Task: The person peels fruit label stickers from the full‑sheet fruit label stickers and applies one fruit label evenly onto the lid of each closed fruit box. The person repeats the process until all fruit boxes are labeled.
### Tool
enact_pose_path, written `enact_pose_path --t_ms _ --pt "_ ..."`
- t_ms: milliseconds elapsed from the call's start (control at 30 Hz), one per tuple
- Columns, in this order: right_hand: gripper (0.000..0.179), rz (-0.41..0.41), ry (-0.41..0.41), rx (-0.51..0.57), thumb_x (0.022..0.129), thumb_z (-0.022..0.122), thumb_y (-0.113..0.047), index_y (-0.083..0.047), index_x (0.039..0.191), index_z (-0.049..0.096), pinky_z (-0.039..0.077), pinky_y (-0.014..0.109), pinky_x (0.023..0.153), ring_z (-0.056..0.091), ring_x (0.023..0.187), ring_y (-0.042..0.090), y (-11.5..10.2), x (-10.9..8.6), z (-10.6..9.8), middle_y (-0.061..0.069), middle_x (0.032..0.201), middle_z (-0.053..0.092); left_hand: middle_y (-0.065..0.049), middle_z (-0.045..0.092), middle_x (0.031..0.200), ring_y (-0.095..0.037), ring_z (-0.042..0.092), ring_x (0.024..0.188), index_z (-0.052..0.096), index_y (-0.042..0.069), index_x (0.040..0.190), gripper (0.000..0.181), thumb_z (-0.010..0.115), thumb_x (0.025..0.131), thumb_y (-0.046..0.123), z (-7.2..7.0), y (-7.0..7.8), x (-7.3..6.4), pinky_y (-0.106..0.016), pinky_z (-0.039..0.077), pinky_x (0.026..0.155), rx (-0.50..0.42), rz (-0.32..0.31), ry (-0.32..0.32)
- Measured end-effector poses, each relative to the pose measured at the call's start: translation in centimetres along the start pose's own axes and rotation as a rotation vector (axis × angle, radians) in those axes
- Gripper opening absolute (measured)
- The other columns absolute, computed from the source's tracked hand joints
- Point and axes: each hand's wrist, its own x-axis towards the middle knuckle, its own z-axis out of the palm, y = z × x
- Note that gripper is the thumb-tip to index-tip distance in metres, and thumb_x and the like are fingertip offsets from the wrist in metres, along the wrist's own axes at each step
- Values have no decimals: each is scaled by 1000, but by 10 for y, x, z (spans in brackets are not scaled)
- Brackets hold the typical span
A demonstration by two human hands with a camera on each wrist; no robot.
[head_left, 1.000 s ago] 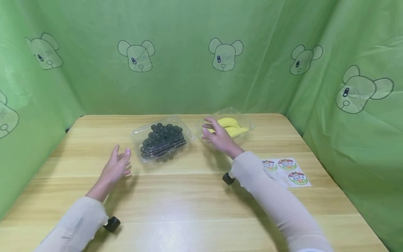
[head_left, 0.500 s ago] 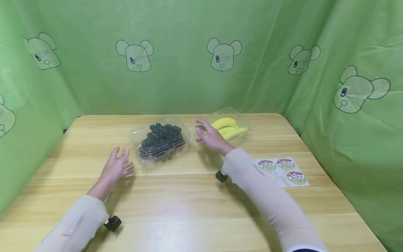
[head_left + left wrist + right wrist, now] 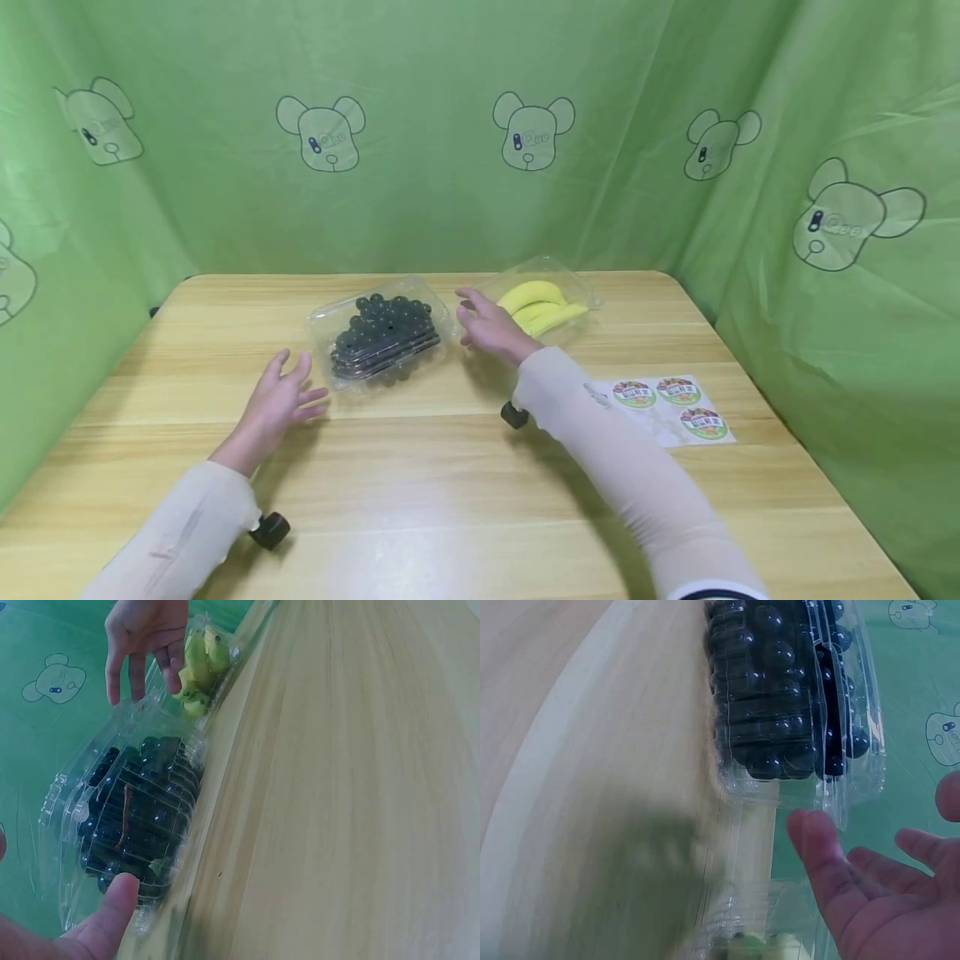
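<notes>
Right hand (image 3: 491, 325): shifted leftward since the earlier frames, out from in front of the bananas (image 3: 540, 304) to just beside the right end of the grape box; fingers extended and parted, holding nothing; whether a fingertip touches the plastic cannot be told.
Left hand (image 3: 273, 404): slightly nearer the left end of the same box than a second ago; fingers and thumb spread, nothing gripped; contact cannot be told.
Grape box (image 3: 330, 321): clear ridged plastic, resting aslant on the wooden table (image 3: 420, 500) toward its far side, between the two hands; place on the table unchanged.
Grapes (image 3: 386, 325): dark, round, glossy, massed inside; a reddish-brown stem (image 3: 126, 816) lies among them in the left wrist view.
Banana box (image 3: 581, 292): clear plastic, right of the grapes, yellow fruit within; more of it uncovered now.
Sticker sheet (image 3: 663, 433): white, three round printed stickers in view, partly behind the right sleeve (image 3: 615, 467); leftmost sticker now fully visible.
</notes>
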Motion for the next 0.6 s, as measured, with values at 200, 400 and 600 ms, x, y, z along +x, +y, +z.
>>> enact_pose_path --t_ms 200,400,600 --pt "53 7 -13 -66 105 34 -34 -16 154 23 49 45 94 65 88 28 -2 9 8 13 151 36 -24 3 158 -42 43 129 -19 18 152 79 36 103 44 4 1 2 -40 49 97 -37 1 -14" --pt "53 19 -14 -58 105 34 -32 -15 154 23 51 43 91 64 90 25 -4 12 13 14 151 36 -21 -6 159 -43 42 130 -19 16 152 80 39 103 41 8 3 3 -39 50 95 -54 9 -16" --pt "53 18 -14 -39 106 35 -30 -12 154 22 53 37 87 62 94 23 0 15 21 15 150 38 -19 -7 159 -43 41 130 -17 12 152 78 39 104 36 11 3 3 -38 49 96 -76 6 -7"
